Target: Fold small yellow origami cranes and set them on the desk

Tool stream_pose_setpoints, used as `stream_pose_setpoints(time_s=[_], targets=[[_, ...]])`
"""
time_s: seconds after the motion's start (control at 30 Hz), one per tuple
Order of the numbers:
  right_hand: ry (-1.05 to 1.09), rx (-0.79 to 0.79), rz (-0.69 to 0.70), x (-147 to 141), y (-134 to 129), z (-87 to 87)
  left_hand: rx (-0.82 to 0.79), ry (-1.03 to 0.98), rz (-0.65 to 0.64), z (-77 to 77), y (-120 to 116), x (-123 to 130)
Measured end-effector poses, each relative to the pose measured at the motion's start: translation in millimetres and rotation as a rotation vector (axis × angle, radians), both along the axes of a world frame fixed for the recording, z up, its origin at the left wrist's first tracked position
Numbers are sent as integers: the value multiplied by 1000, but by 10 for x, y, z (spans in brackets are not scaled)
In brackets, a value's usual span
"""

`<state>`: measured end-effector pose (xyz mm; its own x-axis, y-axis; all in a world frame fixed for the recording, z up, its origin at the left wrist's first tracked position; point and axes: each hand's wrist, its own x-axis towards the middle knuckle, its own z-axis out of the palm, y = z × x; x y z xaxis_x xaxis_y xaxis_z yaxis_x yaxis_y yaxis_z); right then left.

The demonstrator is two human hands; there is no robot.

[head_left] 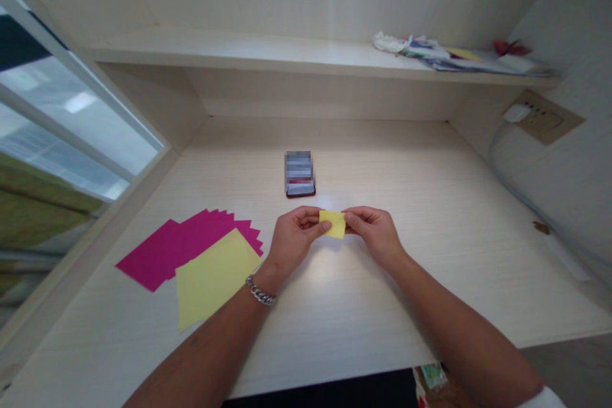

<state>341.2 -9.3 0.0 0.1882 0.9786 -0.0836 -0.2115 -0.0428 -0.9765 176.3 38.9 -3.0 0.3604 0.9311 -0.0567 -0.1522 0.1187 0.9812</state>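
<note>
Landmark: phone, lying on the desk, screen up. Small yellow piece is on the wearer's side of the phone, a bit right of it, held between the two hands. Long axis looks to run crosswise, hand to hand, about square to the phone's length. Neither hand is clearly nearer: left hand has the left end, thumb lapping over the face; right hand has the right end, thumb and fingers at the edge. So the piece lies to the right of the left grip and to the left of the right grip, bridging the gap. Both grips are pinched closed on it, thumbs toward the camera, other fingers curled behind. Looks folded, but it's too small to be sure; fingertips behind it are hidden, and can't tell if it touches the desk.

Left of the phone and nearer the wearer: fanned magenta sheets, with a larger yellow sheet overlapping their near side, next to the left forearm. Beyond the phone: shelf. Far right of the phone: wall socket with white plug and cable.
</note>
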Motion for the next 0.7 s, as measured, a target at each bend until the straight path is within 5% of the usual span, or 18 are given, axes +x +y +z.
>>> stream_pose_setpoints(time_s=[0.7], targets=[[-190,-4,-49,-52,-15,-4,-107,-44,-15,-28,-17,11]])
